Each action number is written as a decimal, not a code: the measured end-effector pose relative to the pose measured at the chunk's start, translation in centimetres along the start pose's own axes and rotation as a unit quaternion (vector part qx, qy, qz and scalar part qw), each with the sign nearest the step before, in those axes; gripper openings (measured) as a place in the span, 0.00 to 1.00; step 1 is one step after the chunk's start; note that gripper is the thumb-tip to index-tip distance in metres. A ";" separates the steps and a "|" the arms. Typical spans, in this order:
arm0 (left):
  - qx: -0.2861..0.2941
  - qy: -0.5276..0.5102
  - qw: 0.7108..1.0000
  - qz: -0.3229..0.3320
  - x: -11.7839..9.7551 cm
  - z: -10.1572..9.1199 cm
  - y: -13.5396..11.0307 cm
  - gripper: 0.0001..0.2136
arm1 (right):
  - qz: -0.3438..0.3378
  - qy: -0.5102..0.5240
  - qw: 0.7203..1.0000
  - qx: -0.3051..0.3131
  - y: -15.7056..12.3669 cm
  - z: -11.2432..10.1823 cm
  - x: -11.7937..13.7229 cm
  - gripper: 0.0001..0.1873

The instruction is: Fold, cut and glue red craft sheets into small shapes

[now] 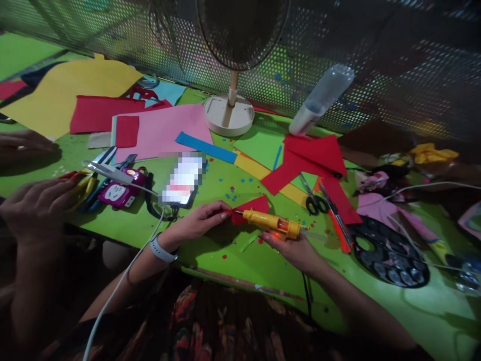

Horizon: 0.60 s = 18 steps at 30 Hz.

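Observation:
My right hand (287, 245) is closed around the handle of a yellow glue gun (268, 221), whose small light glows red. The gun's metal nozzle points left and lies over a red felt piece (253, 208). Near that tip, my left hand (205, 218) pinches the felt's left end between thumb and fingers. A white band circles my left wrist. Just beyond my left hand lies a phone (184, 178) with a lit, blurred-out screen. Black-handled scissors (315, 200) and a red utility knife (338, 225) lie right of the gun.
A fan (229, 115) and a tilted clear bottle (321, 100) stand at the back. A purple power adapter (122, 189) sits at left, beside another person's hand (37, 205). A white cable (130, 265) crosses my left forearm. A black paint palette (391, 255) lies at right.

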<state>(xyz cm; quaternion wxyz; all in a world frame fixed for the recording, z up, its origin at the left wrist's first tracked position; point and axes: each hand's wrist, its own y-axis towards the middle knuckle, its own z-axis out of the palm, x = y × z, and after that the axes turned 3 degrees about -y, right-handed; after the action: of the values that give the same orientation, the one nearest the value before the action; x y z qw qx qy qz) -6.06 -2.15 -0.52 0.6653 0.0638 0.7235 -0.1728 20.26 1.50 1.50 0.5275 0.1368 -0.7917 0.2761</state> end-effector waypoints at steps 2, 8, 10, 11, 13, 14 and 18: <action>-0.001 0.001 1.000 0.000 0.0 0.0 0.0 0.12 | 0.004 -0.001 1.000 0.000 0.0 0.0 0.0 0.16; 0.001 0.006 1.000 -0.007 -0.1 0.0 -0.1 0.12 | 0.003 -0.018 1.000 0.000 0.0 -0.1 0.0 0.15; 0.001 0.004 1.000 -0.007 -0.2 0.0 -0.1 0.12 | 0.004 -0.013 1.000 0.001 0.0 -0.1 0.2 0.15; 0.000 0.004 1.000 -0.007 -0.2 0.0 -0.1 0.12 | 0.006 -0.011 1.000 0.002 0.0 -0.1 0.3 0.15; -0.005 0.009 1.000 -0.005 -0.2 0.0 -0.1 0.12 | 0.007 -0.008 1.000 0.001 0.0 -0.1 0.4 0.15; -0.005 0.012 1.000 -0.005 -0.2 0.0 -0.1 0.12 | 0.008 -0.009 1.000 0.001 0.0 -0.1 0.4 0.15; -0.001 0.015 1.000 -0.005 -0.3 0.0 -0.1 0.12 | 0.007 -0.010 1.000 0.006 0.0 -0.1 0.0 0.16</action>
<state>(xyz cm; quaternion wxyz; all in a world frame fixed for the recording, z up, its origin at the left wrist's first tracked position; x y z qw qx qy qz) -6.03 -2.22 -0.25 0.6533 0.0618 0.7341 -0.1744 20.38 1.54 1.55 0.5169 0.1369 -0.7963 0.2828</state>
